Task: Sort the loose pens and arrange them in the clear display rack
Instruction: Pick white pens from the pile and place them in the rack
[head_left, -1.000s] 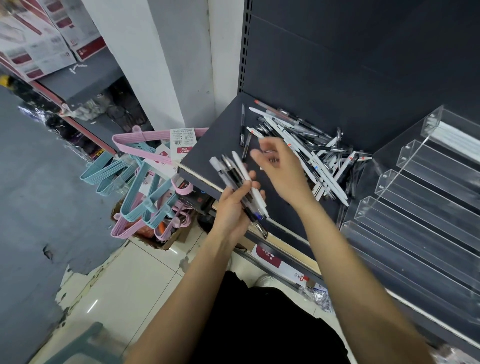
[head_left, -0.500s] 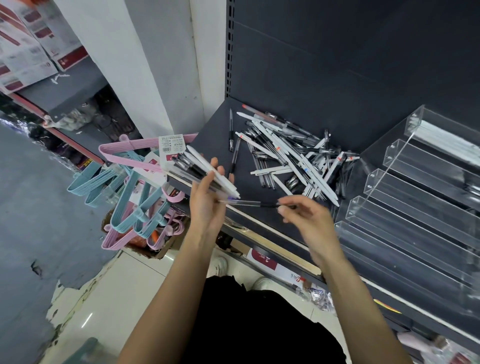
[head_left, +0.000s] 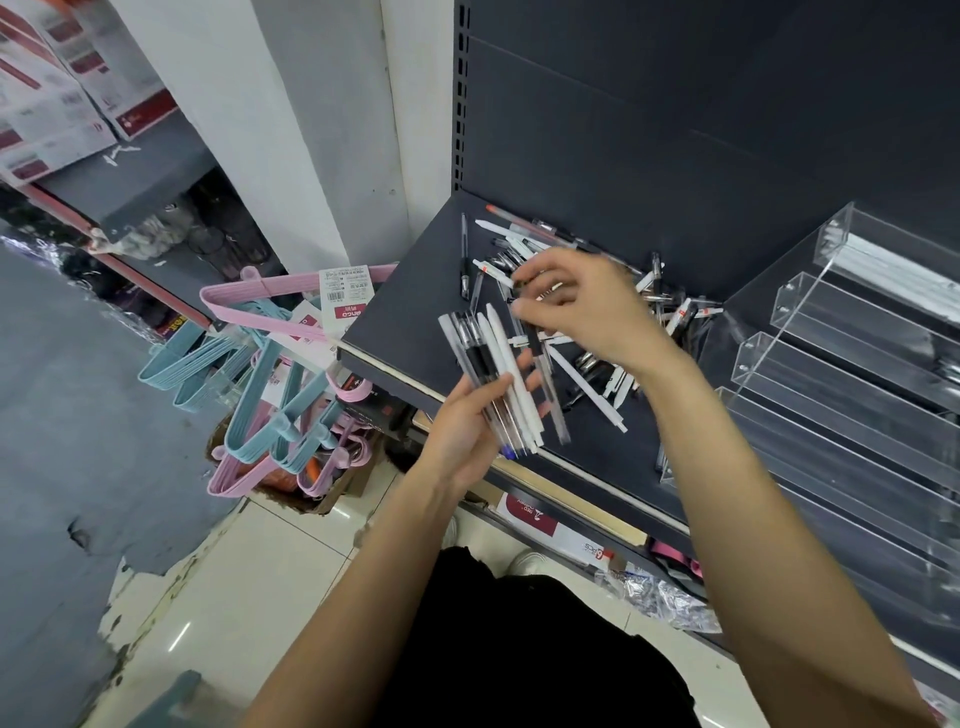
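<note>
Meanwhile, left hand (head_left: 462, 431) fingers clasp a pen bundle (head_left: 498, 379); right hand (head_left: 582, 306) fingertips pinch one dark pen (head_left: 545, 374) beside it.

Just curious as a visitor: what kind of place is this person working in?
Most likely a shop, perhaps a stationery or household goods store: a dark retail shelf with loose pens, a clear display rack, and price-tagged plastic hangers.

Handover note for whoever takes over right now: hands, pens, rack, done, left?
Left hand grips a bundle of pens.
Right hand pinches one pen beside the bundle, above the loose pile on the dark shelf.
Clear display rack: top tier holds white pens, lower tiers look empty.
Left: finish sorting the pile, fill the rack.
</note>
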